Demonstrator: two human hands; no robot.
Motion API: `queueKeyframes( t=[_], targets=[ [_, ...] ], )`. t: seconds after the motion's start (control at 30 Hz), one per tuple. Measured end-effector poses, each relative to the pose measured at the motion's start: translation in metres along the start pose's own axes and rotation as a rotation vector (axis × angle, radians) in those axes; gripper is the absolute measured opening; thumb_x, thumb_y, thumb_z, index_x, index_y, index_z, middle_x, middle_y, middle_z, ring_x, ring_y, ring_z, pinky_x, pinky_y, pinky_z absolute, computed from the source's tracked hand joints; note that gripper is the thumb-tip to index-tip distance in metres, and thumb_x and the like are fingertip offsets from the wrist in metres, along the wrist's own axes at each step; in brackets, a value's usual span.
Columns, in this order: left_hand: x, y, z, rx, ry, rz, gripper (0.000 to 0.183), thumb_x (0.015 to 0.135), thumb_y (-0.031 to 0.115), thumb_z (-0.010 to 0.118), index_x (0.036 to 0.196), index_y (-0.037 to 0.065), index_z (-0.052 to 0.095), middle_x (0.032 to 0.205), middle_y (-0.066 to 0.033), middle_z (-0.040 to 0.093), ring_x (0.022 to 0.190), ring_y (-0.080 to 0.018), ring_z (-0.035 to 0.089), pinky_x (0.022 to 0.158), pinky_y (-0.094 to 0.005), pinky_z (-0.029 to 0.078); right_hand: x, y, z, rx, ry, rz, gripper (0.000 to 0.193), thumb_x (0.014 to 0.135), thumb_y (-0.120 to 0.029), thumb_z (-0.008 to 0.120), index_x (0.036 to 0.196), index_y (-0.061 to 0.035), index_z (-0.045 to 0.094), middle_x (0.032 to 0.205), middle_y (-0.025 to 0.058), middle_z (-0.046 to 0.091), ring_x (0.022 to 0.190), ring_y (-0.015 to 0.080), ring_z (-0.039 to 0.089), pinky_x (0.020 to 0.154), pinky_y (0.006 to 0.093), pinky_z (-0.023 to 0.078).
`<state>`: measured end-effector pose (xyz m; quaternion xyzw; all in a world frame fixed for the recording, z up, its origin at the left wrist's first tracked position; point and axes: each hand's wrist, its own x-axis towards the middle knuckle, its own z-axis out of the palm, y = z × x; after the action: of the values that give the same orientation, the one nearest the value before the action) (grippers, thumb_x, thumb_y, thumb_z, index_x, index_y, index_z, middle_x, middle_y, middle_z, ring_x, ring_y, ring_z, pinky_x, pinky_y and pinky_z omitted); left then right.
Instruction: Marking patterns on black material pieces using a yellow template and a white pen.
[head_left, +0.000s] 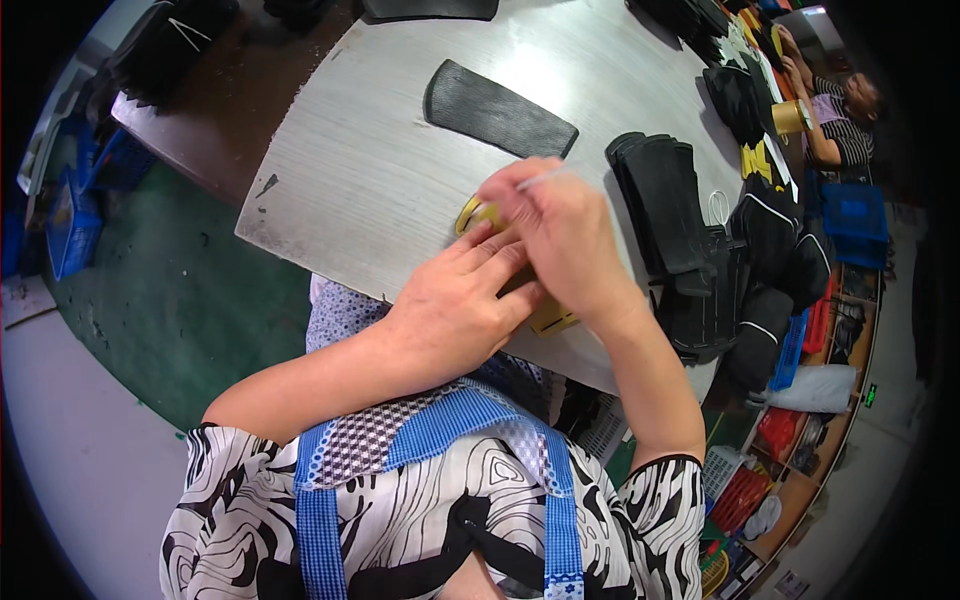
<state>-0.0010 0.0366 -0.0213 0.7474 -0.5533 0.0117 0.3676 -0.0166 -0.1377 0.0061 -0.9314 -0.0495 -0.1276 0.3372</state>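
Note:
A flat yellow piece [553, 318] with dark slots lies at the table's near edge, mostly covered by my hands. Its far rounded end [468, 213] shows beyond my fingers. My left hand [455, 300] rests flat on it, fingers stretched forward. Above and beside it, my right hand [565, 225] is closed around a thin white pen-like stick [545, 179], blurred by motion; its tip is hard to make out. Whatever lies beneath the yellow piece is hidden. A black leather panel [500, 108] lies flat just beyond my hands.
Stacked black panels [660, 205] and black bundles with white ties [770, 230] line the table's right side. Another dark bundle [170, 45] sits on the brown table at far left. Blue crates [75, 225] stand on the floor. A co-worker [840, 120] sits at far right.

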Motion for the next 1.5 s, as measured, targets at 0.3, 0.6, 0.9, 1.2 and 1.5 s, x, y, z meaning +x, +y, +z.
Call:
queueKeyframes(
  t=[0.3,0.6,0.9,1.2,1.5],
  targets=[
    [0.000,-0.001,0.003,-0.044,0.029,0.000,0.021,0.077,0.013,0.072,0.096,0.005,0.068,0.114,-0.0167,0.058,0.114,-0.0344,0.059,0.099,-0.0465,0.052,-0.035,-0.009,-0.019,-0.044,0.065,0.193,0.018,0.101,-0.014,0.061,0.093,-0.0033,0.071,0.081,0.0125,0.069,0.082,0.0328,0.066,0.072,0.0427,0.051],
    [0.004,-0.002,-0.007,0.030,-0.022,-0.057,0.035,0.081,0.016,0.078,0.115,0.011,0.072,0.116,-0.0104,0.061,0.117,-0.0315,0.061,0.090,-0.0410,0.056,-0.107,-0.028,-0.042,0.041,0.060,0.314,0.015,0.099,-0.013,0.066,0.090,-0.0014,0.072,0.082,0.0115,0.067,0.076,0.0306,0.062,0.068,0.0402,0.048],
    [0.029,-0.011,-0.025,0.122,-0.104,0.112,0.033,0.078,0.024,0.082,0.103,0.010,0.065,0.118,-0.0109,0.064,0.119,-0.0319,0.060,0.111,-0.0442,0.046,-0.104,-0.025,-0.044,0.091,0.083,0.597,0.008,0.092,-0.005,0.071,0.100,-0.0023,0.072,0.092,0.0103,0.071,0.080,0.0306,0.066,0.074,0.0402,0.050],
    [0.089,-0.083,-0.038,0.134,0.000,0.059,0.041,0.083,0.024,0.081,0.115,0.005,0.062,0.114,-0.0121,0.065,0.110,-0.0344,0.061,0.093,-0.0438,0.050,-0.100,-0.014,-0.043,0.066,0.283,0.437,0.018,0.089,-0.004,0.077,0.106,-0.0014,0.070,0.090,0.0068,0.068,0.076,0.0160,0.063,0.073,0.0285,0.051],
    [0.068,-0.120,-0.113,0.170,-0.442,-0.126,0.030,0.078,0.015,0.082,0.097,0.005,0.061,0.098,-0.0114,0.061,0.101,-0.0340,0.060,0.086,-0.0456,0.048,-0.111,0.075,-0.107,-0.184,0.549,0.439,0.018,0.100,-0.013,0.070,0.107,0.0038,0.071,0.090,0.0026,0.068,0.080,0.0084,0.060,0.074,0.0247,0.050]
  ],
)
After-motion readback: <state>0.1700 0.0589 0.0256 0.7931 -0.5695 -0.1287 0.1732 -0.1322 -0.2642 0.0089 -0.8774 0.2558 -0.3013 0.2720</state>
